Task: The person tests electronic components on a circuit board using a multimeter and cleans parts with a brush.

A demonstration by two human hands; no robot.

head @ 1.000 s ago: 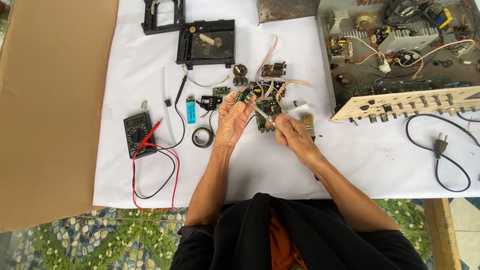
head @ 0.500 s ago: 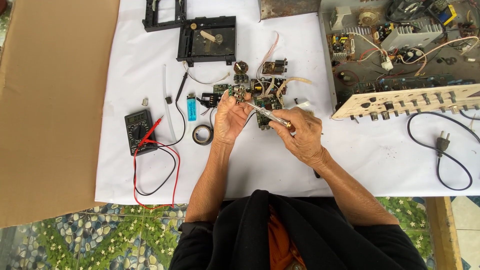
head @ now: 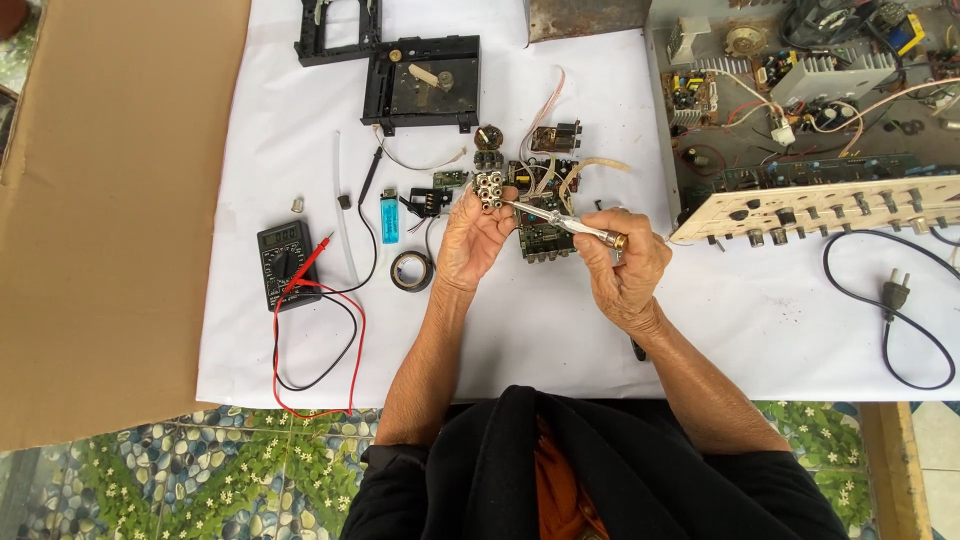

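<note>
My left hand [head: 472, 240] holds up a small connector block [head: 490, 187] with several round sockets. My right hand [head: 625, 265] grips a soldering iron [head: 570, 224] by its metal shaft, the tip pointing left and touching the block. Just beyond the hands lies a small circuit board [head: 540, 236] with wires and loose parts on the white sheet [head: 560, 330].
A multimeter [head: 281, 263] with red and black leads lies left, beside a blue lighter [head: 389, 217] and a roll of black tape [head: 411, 270]. Black plastic frames [head: 420, 83] sit at the back. An opened amplifier chassis [head: 810, 120] fills the right, with a power plug [head: 893, 293] and cardboard [head: 110, 200] far left.
Both hands have lifted slightly and drawn together. The connector block now sits higher in the left hand, and the iron's tip has swung left onto it.
</note>
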